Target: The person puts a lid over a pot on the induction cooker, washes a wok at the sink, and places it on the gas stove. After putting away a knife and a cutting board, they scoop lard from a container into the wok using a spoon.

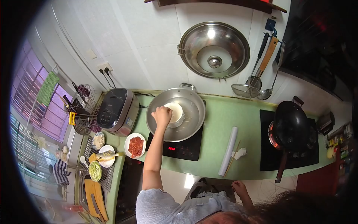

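My left hand (163,116) is closed on the rim of a small white bowl (174,112). Its inside looks pale and creamy; I cannot tell whether this is contents. The bowl is inside the wide steel wok (194,108), and whether its base touches the metal is unclear. Under the wok is a black induction cooker (186,150) with a lit red display. Away from the counter, near my body, my right hand (240,189) has its fingers curled in, and no object shows in it.
A plate of sliced red meat (136,146) and a rice cooker (118,110) stand left. Further left are a fish plate (106,158) and cut green vegetables (95,171). A white roll (228,151) lies right, before a black wok (291,125). A lid (231,44) hangs above.
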Motion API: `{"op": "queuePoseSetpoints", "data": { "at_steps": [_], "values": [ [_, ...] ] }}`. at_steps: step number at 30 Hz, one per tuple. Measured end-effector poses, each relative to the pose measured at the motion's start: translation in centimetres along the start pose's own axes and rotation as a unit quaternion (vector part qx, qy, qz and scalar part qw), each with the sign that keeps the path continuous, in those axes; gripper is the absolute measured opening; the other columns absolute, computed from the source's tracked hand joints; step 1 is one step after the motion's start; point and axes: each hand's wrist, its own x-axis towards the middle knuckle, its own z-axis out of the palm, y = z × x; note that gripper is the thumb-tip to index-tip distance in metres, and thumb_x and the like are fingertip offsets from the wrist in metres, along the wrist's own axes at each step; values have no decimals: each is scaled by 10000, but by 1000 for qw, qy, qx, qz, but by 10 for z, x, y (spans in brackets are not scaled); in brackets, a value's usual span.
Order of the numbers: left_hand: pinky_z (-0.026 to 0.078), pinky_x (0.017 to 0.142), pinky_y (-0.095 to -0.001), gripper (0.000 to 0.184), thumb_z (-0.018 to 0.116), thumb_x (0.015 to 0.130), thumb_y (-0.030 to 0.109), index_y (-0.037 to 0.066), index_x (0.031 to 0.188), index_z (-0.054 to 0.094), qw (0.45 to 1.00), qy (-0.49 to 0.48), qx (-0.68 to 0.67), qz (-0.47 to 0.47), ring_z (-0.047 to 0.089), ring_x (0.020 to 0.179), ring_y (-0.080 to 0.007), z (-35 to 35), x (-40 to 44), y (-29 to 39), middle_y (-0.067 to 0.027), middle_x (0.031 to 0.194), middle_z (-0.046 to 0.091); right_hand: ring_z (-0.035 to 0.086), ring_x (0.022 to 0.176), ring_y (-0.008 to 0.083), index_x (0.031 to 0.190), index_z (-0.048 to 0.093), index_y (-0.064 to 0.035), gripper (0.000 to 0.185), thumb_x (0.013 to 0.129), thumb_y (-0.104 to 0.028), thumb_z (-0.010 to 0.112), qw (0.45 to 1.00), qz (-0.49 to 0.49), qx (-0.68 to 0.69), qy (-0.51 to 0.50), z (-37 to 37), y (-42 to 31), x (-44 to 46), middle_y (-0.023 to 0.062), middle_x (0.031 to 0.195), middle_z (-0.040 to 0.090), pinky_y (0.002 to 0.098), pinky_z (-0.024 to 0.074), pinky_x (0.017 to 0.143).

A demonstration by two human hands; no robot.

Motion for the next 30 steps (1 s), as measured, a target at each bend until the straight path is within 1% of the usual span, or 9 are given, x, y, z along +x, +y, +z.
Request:
{"op": "queuePoseSetpoints", "data": {
  "at_steps": [5,7,8,11,20,23,25,27,30],
  "values": [
    [310,674,-394,127,629,684,246,123,689,660,999,17,-40,-11,520,779,-214,-1,19,8,-11,756,595,531,649,109,890,528,-19,117,818,-110,516,1000,-1,20,-1,1,4,0,58,787,571,239,441,554],
    [310,678,-399,132,628,689,257,129,692,659,999,3,34,5,516,795,-214,23,24,3,-13,761,592,531,648,113,892,527,-17,118,818,-108,517,1000,-16,-12,-12,4,4,0,64,793,568,242,444,558],
    [309,686,-406,137,619,698,262,131,702,660,997,-66,31,-19,513,817,-216,26,26,3,-21,772,593,531,648,113,892,527,-17,118,818,-108,517,1000,-17,-10,-8,5,3,-1,64,793,568,242,444,558],
    [309,697,-413,141,610,704,266,136,710,664,999,1,3,-40,513,835,-220,10,36,3,-26,786,595,533,650,113,894,527,-17,118,818,-106,517,1000,-13,-1,-5,2,3,-2,63,797,569,243,446,565],
    [336,699,-426,127,594,710,260,157,719,668,992,-25,47,-115,540,774,-226,6,25,-26,-17,772,610,540,659,104,871,545,-30,116,802,-122,547,1000,-22,-18,-12,2,28,5,36,755,567,232,443,594],
    [337,697,-414,130,611,705,265,146,710,663,993,38,24,-111,542,763,-227,-14,11,-12,-17,764,606,538,668,101,879,546,-34,121,799,-126,549,998,-42,-44,-12,0,49,9,31,760,568,229,440,610],
    [337,694,-412,147,627,702,273,129,702,657,982,40,-162,-87,539,775,-225,-5,0,-10,-19,752,600,535,675,97,888,547,-32,135,795,-129,554,997,-46,-62,-4,2,50,11,28,764,569,233,438,614],
    [338,676,-408,143,637,702,259,116,696,647,998,43,-43,-29,533,788,-219,-1,-9,13,-18,751,595,534,675,95,890,548,-31,138,793,-129,556,997,-43,-65,-10,7,39,11,29,763,569,234,438,613],
    [336,670,-412,138,639,701,250,113,686,644,1000,-4,-4,-12,531,781,-224,16,-17,7,-23,752,591,531,674,93,890,550,-31,139,791,-129,557,995,-58,-80,-8,5,31,4,30,758,569,235,437,612]
  ]
}}
